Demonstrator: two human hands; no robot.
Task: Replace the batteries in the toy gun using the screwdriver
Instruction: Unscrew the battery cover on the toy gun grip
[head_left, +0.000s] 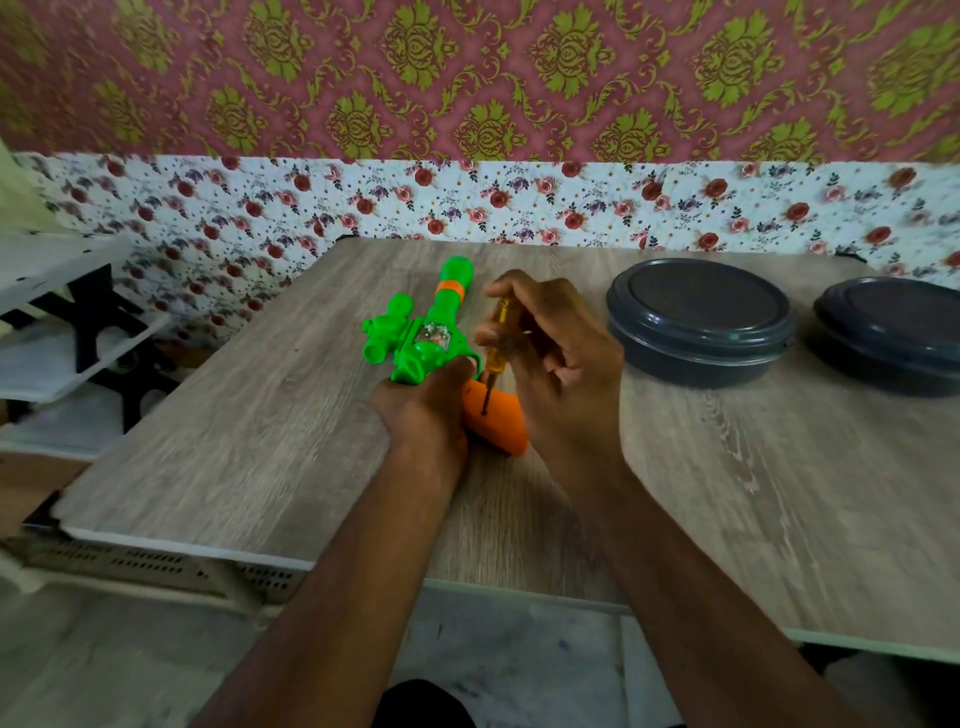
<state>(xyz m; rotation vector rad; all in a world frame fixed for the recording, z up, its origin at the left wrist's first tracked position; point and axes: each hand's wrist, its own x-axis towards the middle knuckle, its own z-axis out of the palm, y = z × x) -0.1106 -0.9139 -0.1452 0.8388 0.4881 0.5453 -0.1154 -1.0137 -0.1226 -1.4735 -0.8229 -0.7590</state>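
Toy gun (422, 332) w/ screwdriver (496, 347) on grip (501, 423)

The upper wall (519, 78) wore dusky pink paper with a repeated olive-green damask motif. Below it ran a white floral band (519, 202) strewn with red and pink roses, reaching down behind the table's far edge. The table (249, 415) had a grey-brown wood-grain top with a pale edge strip. At the left stood a white shelf unit (41, 364) carried on black brackets (98, 332). A pale perforated panel (156, 566) sat under the table's left corner. The floor (130, 670) showed a light, washed wood pattern under soft, even light
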